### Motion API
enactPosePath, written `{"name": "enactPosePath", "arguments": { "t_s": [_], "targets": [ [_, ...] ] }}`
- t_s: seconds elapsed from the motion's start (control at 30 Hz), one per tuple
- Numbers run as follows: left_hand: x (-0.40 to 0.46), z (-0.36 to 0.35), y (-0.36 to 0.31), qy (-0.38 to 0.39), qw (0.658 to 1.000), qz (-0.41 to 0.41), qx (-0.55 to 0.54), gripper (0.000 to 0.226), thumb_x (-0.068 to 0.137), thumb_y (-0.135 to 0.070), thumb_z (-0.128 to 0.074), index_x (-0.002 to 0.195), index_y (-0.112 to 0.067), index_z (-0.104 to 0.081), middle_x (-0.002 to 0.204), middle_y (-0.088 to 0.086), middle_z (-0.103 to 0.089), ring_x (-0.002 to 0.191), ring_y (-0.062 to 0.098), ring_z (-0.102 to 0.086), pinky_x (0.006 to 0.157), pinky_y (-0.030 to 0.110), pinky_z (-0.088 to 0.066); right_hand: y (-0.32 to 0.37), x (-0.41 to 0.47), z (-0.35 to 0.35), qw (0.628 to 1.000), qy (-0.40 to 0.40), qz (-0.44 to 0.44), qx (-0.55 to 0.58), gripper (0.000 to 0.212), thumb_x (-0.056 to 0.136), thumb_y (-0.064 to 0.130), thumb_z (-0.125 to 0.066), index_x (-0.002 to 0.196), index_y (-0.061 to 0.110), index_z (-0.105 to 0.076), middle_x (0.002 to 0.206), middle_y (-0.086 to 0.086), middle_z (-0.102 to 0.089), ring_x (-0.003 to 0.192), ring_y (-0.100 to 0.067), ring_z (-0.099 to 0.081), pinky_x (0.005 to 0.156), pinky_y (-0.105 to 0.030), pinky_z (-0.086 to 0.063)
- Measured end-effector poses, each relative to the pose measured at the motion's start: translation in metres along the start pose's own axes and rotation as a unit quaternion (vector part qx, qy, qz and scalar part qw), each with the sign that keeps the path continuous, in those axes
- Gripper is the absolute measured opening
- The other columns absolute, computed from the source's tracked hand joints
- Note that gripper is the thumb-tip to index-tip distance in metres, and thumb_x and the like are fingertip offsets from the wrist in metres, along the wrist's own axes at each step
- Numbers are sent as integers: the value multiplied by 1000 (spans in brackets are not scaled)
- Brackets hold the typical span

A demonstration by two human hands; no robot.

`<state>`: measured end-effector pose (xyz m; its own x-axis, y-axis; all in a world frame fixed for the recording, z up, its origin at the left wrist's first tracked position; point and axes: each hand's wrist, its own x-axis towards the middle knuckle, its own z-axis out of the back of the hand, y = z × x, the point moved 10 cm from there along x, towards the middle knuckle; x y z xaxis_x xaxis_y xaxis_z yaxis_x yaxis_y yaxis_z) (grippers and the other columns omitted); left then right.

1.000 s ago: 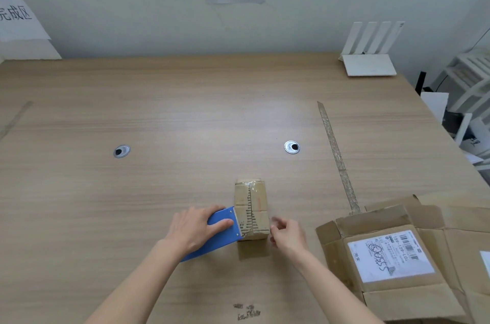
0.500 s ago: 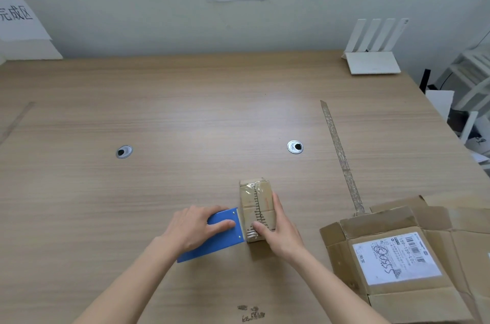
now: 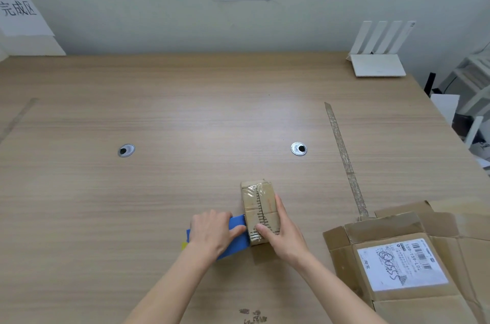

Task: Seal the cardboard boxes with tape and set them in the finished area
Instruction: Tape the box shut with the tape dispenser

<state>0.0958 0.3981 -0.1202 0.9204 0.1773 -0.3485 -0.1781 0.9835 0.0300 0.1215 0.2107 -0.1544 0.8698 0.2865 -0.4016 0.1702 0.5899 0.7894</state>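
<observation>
While the right hand (image 3: 285,233) clasps the box (image 3: 261,211), the left (image 3: 212,232) grips a blue dispenser (image 3: 233,240) — taping underway, likely cutting next.

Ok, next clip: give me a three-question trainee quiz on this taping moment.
1. True or false: the right hand rests on the small box.
2. The left hand holds: A) scissors B) blue tape dispenser C) marker
3. Fill in: the flattened carton with a shipping label lies to the box's ____.

Key: 1 true; 2 B; 3 right.
</observation>
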Motion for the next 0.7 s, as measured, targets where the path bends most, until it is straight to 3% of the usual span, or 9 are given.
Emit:
{"name": "enactPosePath", "arguments": {
  "t_s": [0.2,0.37,0.47,0.6,0.7],
  "targets": [
    [-7,-4,-12,-9,999,23,36,52,94,-68,-42,99,-22,-65,99,1,-71,94,27,-68,64,32,-35,2,-5,2,1000,0,-8,-1,97,91,45,-70,160,42,-1,145,14,-54,132,-13,-53,111,-32,-40],
    [-11,17,12,-104,994,42,12,56,93,-75,-33,129,-37,-53,99,1,-72,94,27,-69,61,32,-36,3,-5,3,1000,8,-10,-7,96,93,44,-68,160,38,-1,151,14,-47,137,-13,-48,112,-31,-38],
    [-17,21,39,-149,987,57,-24,61,93,-73,-36,145,-42,-41,90,2,-69,81,28,-68,57,31,-38,9,-9,1,1000,13,-1,-20,94,96,44,-63,161,34,4,162,14,-31,146,-11,-36,116,-31,-32],
    [-16,-15,53,-138,988,19,-67,69,82,-52,-75,143,-32,-50,73,7,-52,57,26,-55,45,30,-33,26,-13,0,993,-11,18,-115,96,96,55,-51,160,27,16,170,11,4,154,-13,-17,118,-37,-31],
    [-21,-32,51,-138,987,27,-82,70,88,-53,-67,150,-33,-41,83,7,-51,61,26,-56,45,33,-38,37,-14,-8,982,-31,18,-188,114,84,75,-52,159,26,19,170,8,4,152,-18,-25,112,-40,-38]
  ]
}}
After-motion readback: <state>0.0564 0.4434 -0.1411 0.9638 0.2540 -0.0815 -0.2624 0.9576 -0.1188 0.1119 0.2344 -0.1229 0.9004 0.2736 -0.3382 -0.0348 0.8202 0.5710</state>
